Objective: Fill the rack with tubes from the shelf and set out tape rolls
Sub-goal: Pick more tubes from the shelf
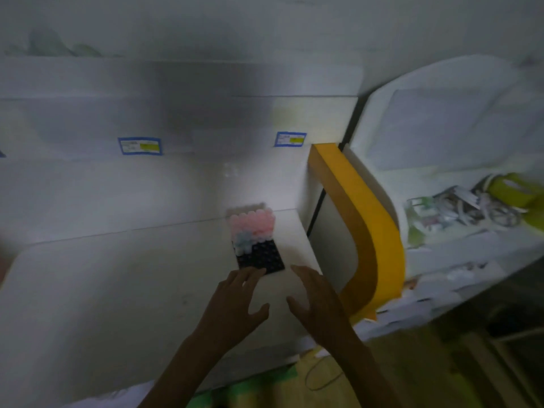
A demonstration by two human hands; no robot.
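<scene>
Dark rack (259,254) flat on the white counter (117,290), near its right edge. Far part packed with tubes: pink-capped tubes (251,223) at the back, a smaller patch of pale blue-capped tubes (243,242) just in front on the left. Near part of the rack bare, rows of open holes showing. Picture blurred, tube count unclear. Left hand (235,301) spread, fingers straight, fingertips touching the rack's near edge, holding nothing. Right hand (316,301) just beside it over the counter, fingers loose and apart, gripping nothing. 2 blue-edged labels (139,146) on the shelf front behind. Yellow band (353,219) curving down at right.
</scene>
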